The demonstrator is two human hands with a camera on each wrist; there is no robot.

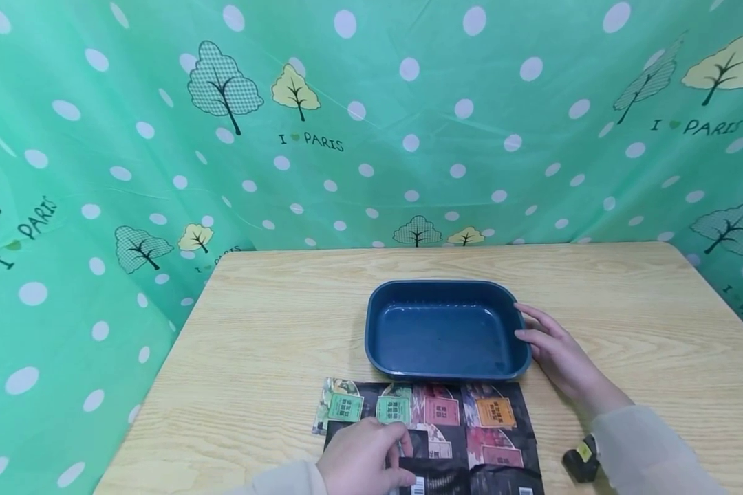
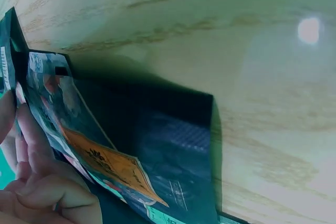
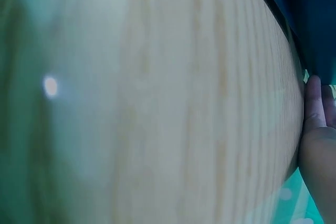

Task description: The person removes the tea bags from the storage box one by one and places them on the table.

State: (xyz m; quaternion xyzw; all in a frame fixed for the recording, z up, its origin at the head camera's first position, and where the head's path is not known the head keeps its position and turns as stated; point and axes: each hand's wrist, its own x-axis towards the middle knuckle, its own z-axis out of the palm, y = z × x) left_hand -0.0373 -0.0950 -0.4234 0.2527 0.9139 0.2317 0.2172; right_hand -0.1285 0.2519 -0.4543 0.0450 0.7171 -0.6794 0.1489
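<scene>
My left hand (image 1: 362,457) is over several black food packets (image 1: 498,412) with green, pink and orange labels, laid in overlapping rows. Its thumb and fingers pinch the edge of a dark packet with a barcode (image 1: 436,478); in the left wrist view that barcoded packet (image 2: 6,66) tilts up at the fingertips. Beside it, a packet with an orange label (image 2: 113,163) shows close to the hand. My right hand (image 1: 560,354) touches the right rim of a dark blue plastic basin (image 1: 446,377), fingers fairly straight. In the right wrist view the fingers (image 3: 314,106) lie along the basin's outer wall.
The basin stands just behind the packets on a light wooden table (image 1: 272,330). Near the right forearm lies a small black object with a yellow-green label (image 1: 582,459). A green dotted curtain (image 1: 378,158) hangs behind the table and at its sides.
</scene>
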